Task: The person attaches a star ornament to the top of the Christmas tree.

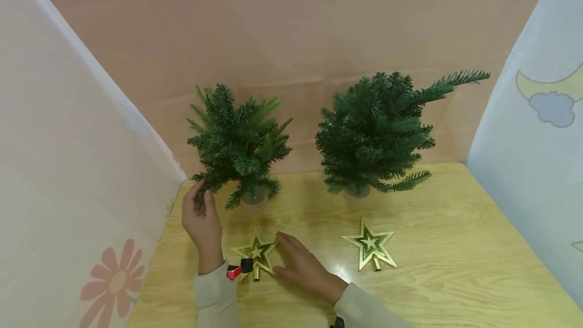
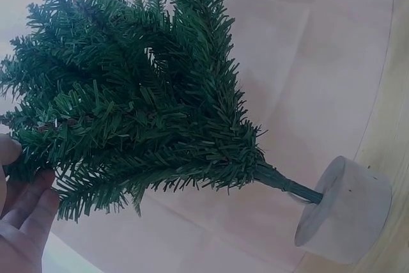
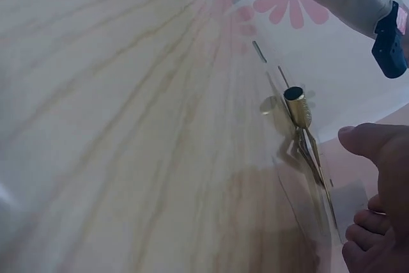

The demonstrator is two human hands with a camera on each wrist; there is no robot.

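Head view: right sleeve (image 1: 366, 310) nearest; right hand (image 1: 307, 270) loosely open, empty, beside the near-left star (image 1: 257, 253); left hand (image 1: 203, 227) pinching the far-left tree's (image 1: 239, 146) branch (image 1: 215, 181). Left wrist view: branches probably light, springy; steady the base (image 2: 351, 215). Right wrist view: grip the star's stiff-looking socket (image 3: 300, 112).

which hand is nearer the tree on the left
The left hand: it touches the tree at its lower left side. The right hand is in front of the tree, beside a gold star.
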